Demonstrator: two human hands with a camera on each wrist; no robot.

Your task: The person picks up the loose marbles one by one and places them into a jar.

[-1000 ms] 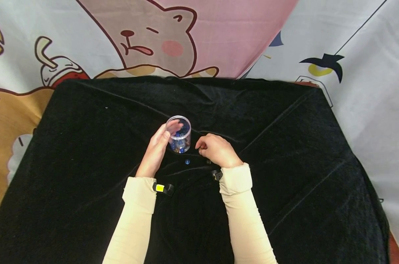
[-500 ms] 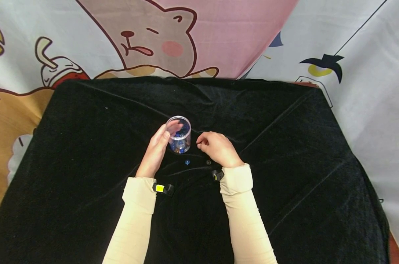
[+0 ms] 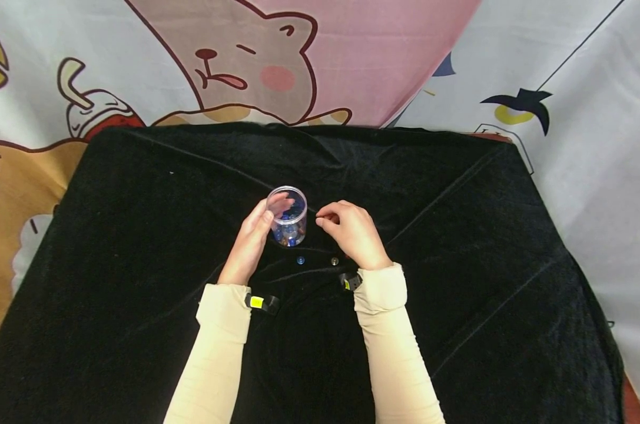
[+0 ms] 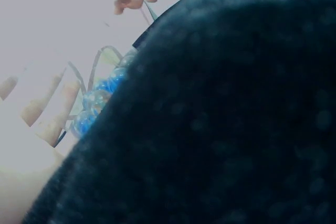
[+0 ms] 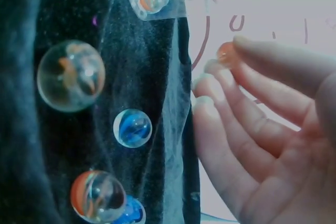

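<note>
In the head view my left hand (image 3: 252, 238) grips the side of a clear plastic jar (image 3: 297, 231), its fingers behind the wall. Blue and orange glass marbles (image 4: 105, 90) lie inside the jar. My right hand (image 3: 354, 232) is just right of the jar, thumb and forefinger pinching an orange marble (image 5: 226, 52) above the cloth; its other fingers are bent. Below the jar lie a blue marble (image 3: 301, 260) and a clear one with an orange swirl (image 5: 71, 76). An orange-and-clear marble (image 5: 98, 196) partly covers another blue one (image 5: 135, 212) in the right wrist view.
Black velvet cloth (image 3: 139, 247) with creases covers the table. Behind it hangs a curtain (image 3: 383, 59) with cartoon animals. Dark cloth fills most of the left wrist view.
My right hand has moved up and slightly right, and its thumb and forefinger are higher above the cloth. The clear marble beside its wrist shows more fully. My left hand and the jar stay put.
</note>
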